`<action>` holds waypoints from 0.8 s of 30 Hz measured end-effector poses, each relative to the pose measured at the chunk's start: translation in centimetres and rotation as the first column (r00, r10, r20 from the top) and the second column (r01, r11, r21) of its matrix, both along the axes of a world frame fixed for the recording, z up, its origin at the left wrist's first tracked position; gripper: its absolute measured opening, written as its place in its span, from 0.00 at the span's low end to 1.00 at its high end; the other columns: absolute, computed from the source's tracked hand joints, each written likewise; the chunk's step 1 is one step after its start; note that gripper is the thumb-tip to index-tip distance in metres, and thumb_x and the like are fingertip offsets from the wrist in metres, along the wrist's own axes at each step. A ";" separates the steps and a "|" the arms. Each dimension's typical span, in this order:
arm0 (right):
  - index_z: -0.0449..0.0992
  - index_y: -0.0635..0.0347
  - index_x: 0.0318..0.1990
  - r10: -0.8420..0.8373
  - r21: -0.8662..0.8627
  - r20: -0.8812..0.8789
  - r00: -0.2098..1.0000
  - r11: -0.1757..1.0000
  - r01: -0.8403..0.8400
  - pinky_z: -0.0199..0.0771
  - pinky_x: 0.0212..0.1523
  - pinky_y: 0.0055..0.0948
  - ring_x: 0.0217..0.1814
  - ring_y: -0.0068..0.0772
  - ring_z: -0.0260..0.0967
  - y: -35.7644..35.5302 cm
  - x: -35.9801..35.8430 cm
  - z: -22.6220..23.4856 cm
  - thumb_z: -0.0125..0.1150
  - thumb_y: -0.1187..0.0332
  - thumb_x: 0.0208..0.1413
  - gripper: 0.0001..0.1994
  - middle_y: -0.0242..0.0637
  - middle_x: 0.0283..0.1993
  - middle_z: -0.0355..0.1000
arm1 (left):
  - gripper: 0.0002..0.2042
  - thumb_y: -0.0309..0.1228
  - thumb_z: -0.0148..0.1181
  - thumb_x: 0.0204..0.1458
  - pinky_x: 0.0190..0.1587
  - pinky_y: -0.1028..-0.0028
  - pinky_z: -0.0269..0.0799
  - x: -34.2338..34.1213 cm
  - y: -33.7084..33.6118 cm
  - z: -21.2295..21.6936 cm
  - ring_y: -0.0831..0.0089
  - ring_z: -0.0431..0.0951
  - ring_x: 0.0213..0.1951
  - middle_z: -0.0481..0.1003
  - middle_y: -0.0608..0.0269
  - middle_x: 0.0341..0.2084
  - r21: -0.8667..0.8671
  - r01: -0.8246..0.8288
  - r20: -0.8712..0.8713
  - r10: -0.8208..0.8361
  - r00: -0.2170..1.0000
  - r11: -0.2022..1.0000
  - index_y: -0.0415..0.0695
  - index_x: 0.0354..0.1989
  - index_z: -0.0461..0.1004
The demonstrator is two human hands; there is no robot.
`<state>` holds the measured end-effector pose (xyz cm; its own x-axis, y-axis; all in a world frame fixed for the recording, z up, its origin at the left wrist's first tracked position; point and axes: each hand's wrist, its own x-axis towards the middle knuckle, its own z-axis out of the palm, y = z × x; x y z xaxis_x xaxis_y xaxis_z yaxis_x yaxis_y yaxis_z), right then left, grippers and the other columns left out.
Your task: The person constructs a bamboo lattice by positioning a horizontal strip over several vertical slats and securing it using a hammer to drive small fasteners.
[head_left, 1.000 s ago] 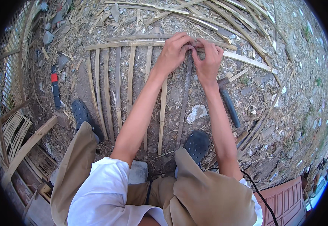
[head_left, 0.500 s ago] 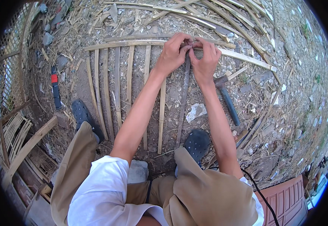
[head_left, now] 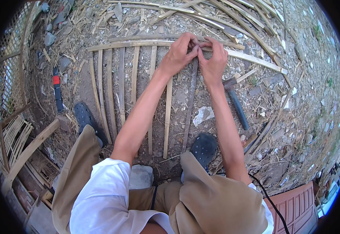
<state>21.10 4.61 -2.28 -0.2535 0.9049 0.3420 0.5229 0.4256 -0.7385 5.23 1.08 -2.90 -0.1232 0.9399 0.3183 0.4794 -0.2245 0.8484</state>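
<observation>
My left hand and my right hand meet at the far side of a bamboo frame. Their fingertips are pinched together over the long crosspiece, right where the top of a dark slat reaches it. Whatever lies between the fingertips is too small and covered to make out. Several lighter slats, such as one beside my left forearm, run from the crosspiece toward me. Behind it lies a second long strip, partly hidden by my hands.
A hammer lies right of my right forearm. At the left is a dark tool with a red band. Loose bamboo strips are piled at the far right. A pale stone sits between my feet, and a reddish panel lies lower right.
My hands have shifted very slightly while staying pinched at the same joint. The slats and the tools lie as before.
</observation>
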 end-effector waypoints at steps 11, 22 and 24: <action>0.81 0.63 0.56 -0.187 -0.149 0.069 0.980 0.969 0.195 0.75 0.63 0.46 0.59 0.49 0.77 -4.0 7.3 6.5 0.71 0.81 0.58 0.17 0.41 0.51 0.82 | 0.15 0.19 0.74 0.59 0.47 0.71 0.86 0.4 -0.4 0.2 0.71 0.86 0.41 0.84 0.60 0.39 -0.026 -0.027 0.006 0.027 1.000 0.999 0.39 0.47 0.72; 0.76 0.65 0.59 -0.057 -0.401 0.469 0.882 0.875 0.270 0.72 0.69 0.53 0.67 0.64 0.70 -13.1 19.5 7.2 0.73 0.77 0.60 0.20 0.55 0.61 0.72 | 0.14 0.20 0.74 0.58 0.47 0.72 0.86 1.0 -0.3 0.5 0.73 0.88 0.40 0.86 0.59 0.39 -0.023 -0.130 0.041 0.130 0.991 0.991 0.40 0.45 0.72; 0.76 0.65 0.60 0.049 -0.491 0.507 0.861 0.837 0.242 0.71 0.69 0.54 0.69 0.64 0.69 -13.2 19.7 7.8 0.73 0.77 0.61 0.21 0.58 0.64 0.71 | 0.14 0.20 0.74 0.58 0.47 0.72 0.86 0.8 -0.3 0.4 0.73 0.88 0.40 0.87 0.59 0.39 -0.030 -0.135 0.048 0.137 0.989 0.990 0.40 0.45 0.72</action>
